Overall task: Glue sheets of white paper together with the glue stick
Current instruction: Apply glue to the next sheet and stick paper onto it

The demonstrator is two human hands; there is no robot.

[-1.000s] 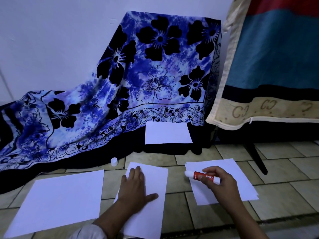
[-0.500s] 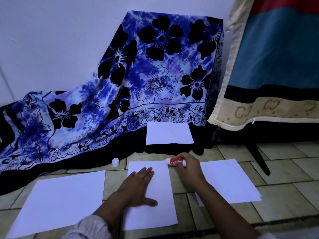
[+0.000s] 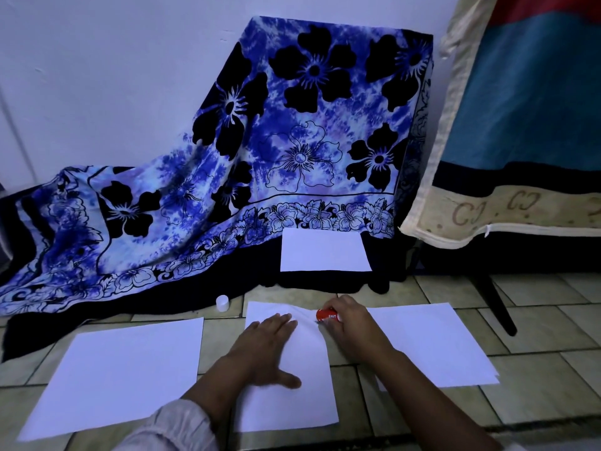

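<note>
Red glue stick [image 3: 327, 315] sat clenched in my right hand [image 3: 349, 323], tip on the middle sheet's [image 3: 292, 395] right edge near the top. My left hand [image 3: 266, 348] lay flat, released, pinning it. Firm, even strokes would suit. Half a second before, the stick was above the top edge.

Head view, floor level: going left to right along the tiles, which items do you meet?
Left sheet → white cap → left hand flat on the middle sheet → glue stick in the right hand → right sheet.
</note>
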